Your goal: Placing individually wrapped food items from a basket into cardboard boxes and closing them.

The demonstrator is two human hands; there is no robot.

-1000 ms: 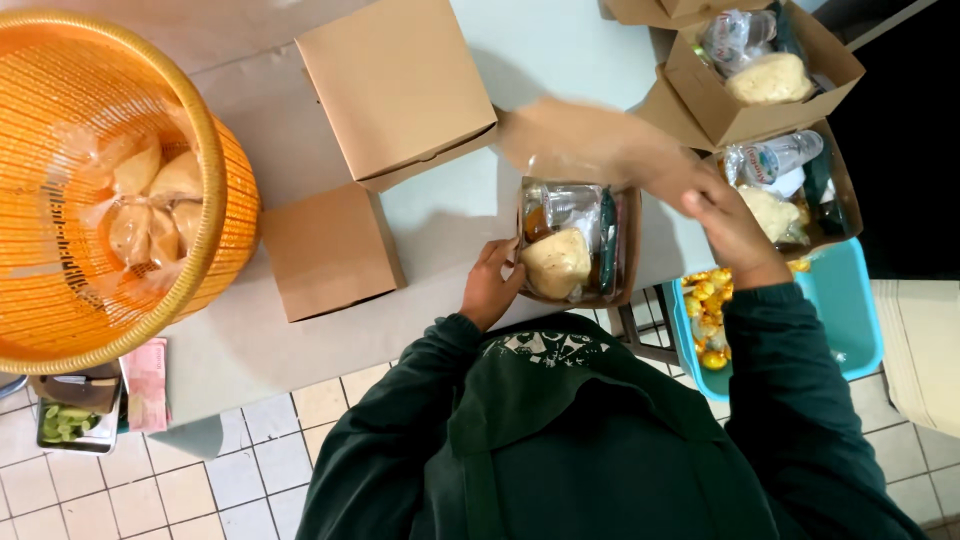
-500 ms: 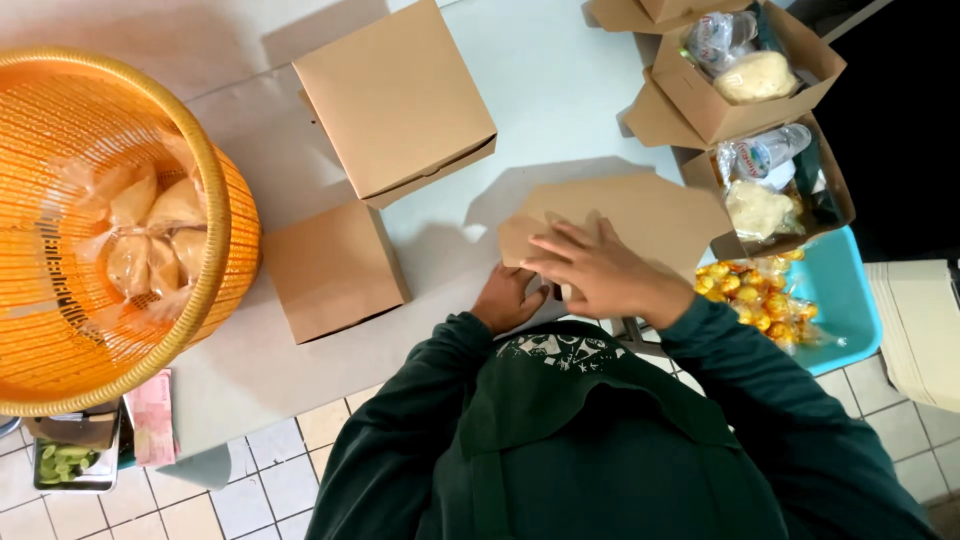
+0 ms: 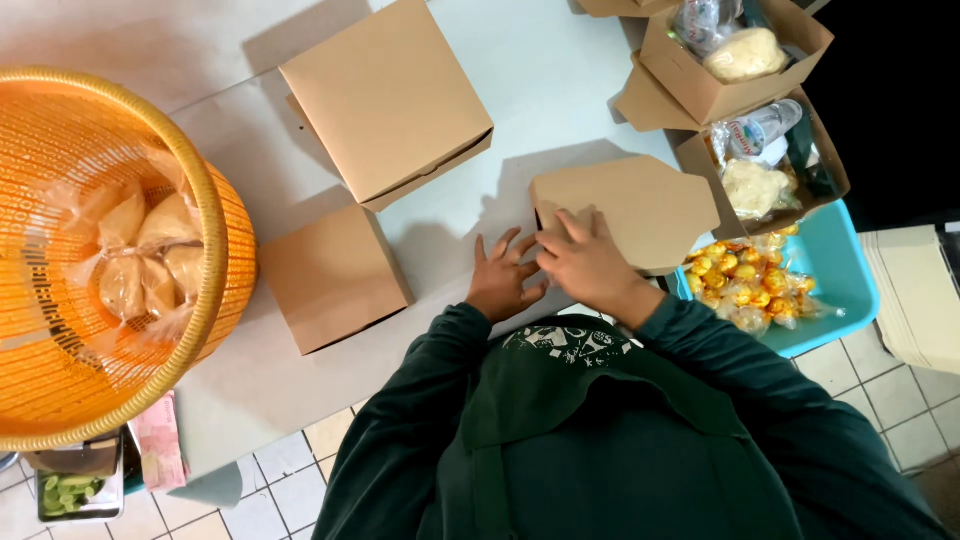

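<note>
Head view, looking straight down. Brown cardboard meal box with angled lid flap (image 3: 625,205) at the near edge of the pale grey table (image 3: 560,70), lid now folded flat over the contents. Right hand (image 3: 590,262) pressing on the near left corner of that lid, fingers spread and flat, gripping nothing, only pushing down. Left hand (image 3: 505,278) just beside it, touching the right one, fingers splayed on the table against the box's front edge, likewise clasping nothing. Two closed plain brown cardboard boxes to the left: a larger one (image 3: 385,95) further back and a smaller one (image 3: 335,275) nearer. Two open brown boxes at the far right, the upper (image 3: 735,50) and the lower (image 3: 765,165), each showing a bagged pale lump of food and a small water bottle, lids still up. Beside the pressed box, a turquoise plastic tray (image 3: 835,290) with a clear bag of yellow wrapped sweets (image 3: 745,280). At far left, a round orange woven plastic basket (image 3: 110,260) holding bagged pale portions. As a judgement: two boxes shut, a third being closed, two yet to close. Against the frame a second earlier: box then open with food showing and lid raised by the right hand; now covered, both hands low on it.
</note>
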